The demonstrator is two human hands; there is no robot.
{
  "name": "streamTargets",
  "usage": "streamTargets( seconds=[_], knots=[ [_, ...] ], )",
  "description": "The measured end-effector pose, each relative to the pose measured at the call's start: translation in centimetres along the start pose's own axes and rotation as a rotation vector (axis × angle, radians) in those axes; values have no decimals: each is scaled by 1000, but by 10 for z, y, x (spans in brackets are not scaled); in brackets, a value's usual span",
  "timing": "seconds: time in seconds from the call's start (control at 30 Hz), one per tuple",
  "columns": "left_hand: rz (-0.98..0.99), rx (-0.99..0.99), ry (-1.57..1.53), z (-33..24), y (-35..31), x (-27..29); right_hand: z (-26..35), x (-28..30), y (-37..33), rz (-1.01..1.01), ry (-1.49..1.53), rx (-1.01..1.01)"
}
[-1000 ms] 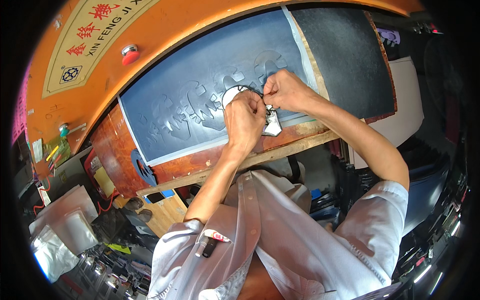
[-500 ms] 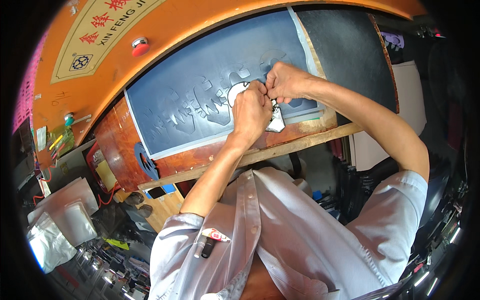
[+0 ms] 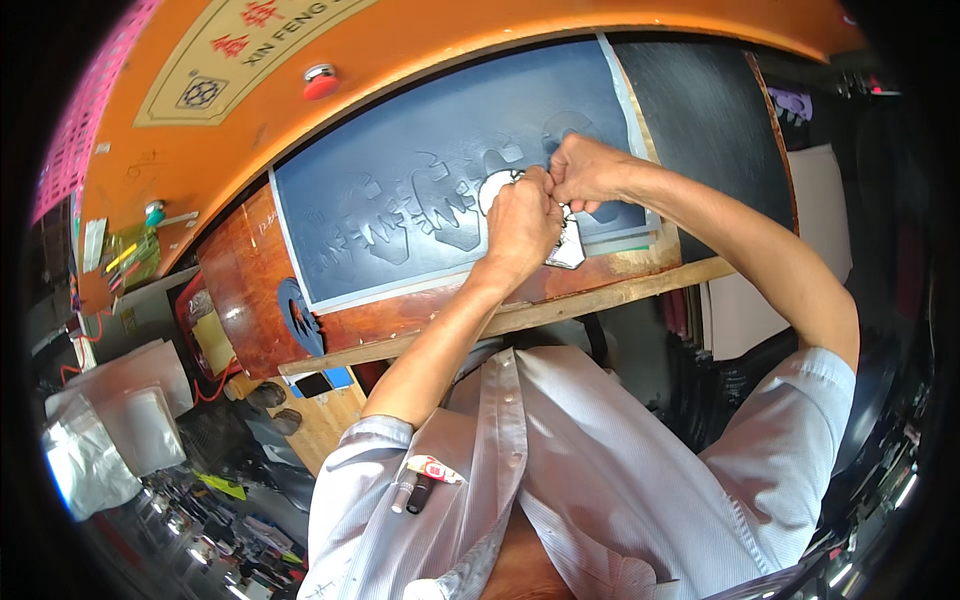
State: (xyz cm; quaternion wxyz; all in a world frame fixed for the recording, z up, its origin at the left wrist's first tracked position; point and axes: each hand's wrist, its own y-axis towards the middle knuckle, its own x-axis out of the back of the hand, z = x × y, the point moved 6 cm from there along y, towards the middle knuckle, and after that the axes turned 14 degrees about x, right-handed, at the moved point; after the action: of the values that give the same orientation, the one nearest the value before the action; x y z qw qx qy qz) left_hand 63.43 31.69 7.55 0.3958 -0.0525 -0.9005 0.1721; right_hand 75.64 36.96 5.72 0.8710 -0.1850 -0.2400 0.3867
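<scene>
An orange machine front (image 3: pixel 220 160) with a pale nameplate (image 3: pixel 190 112) arches across the top and upper left of the frame, while the person's light grey shirt (image 3: pixel 600 440) fills the lower middle. Between them a reddish-brown wooden table (image 3: pixel 240 260) bears a dark blue sheet (image 3: pixel 430 110) marked with pressed outlines. A black board (image 3: pixel 690 130) adjoins the sheet at the upper right, and clear plastic sheets (image 3: pixel 90 460) sit at the lower left. Near the centre, the left hand (image 3: pixel 523 225) comes up from below and the right hand (image 3: pixel 595 175) from the right, meeting at their fingertips. The fingers of each hand are drawn together in a pinch; I cannot tell what, if anything, lies between them. A white, black-edged piece (image 3: pixel 568 245) is at the centre under the hands, showing to the upper left and lower right of the left hand, its middle hidden; whether it rests on the sheet or is raised cannot be seen. A dark blue cut-out (image 3: pixel 300 318) leans over the table's edge at centre left. Smallest are the pens (image 3: pixel 420 493) in the shirt pocket and a red button (image 3: pixel 320 82) at the upper left.
</scene>
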Motion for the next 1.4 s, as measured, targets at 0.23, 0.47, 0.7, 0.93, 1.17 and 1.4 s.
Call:
streamTargets(
  seconds=[0.23, 0.47, 0.7, 0.93, 1.17, 1.4],
  knots=[
    [-110, -79, -343, 31, -49, 36, -5, -3, -15, -158, 55, 27],
    [-143, -4, -410, 119, -117, 47, -22, -1, -55, -479, 189, 198],
    [-168, -80, -246, 149, -129, 30, -16, -31, -56, -553, 188, 252],
    [-97, 27, -280, 176, -125, 11, -33, -34, -39, -525, 287, 224],
    [-152, -91, -253, 175, -118, 13, -40, -28, -32, -524, 276, 251],
    [-94, 15, -408, 182, -123, 6, 18, 9, -63, -658, 18, 322]
  ],
)
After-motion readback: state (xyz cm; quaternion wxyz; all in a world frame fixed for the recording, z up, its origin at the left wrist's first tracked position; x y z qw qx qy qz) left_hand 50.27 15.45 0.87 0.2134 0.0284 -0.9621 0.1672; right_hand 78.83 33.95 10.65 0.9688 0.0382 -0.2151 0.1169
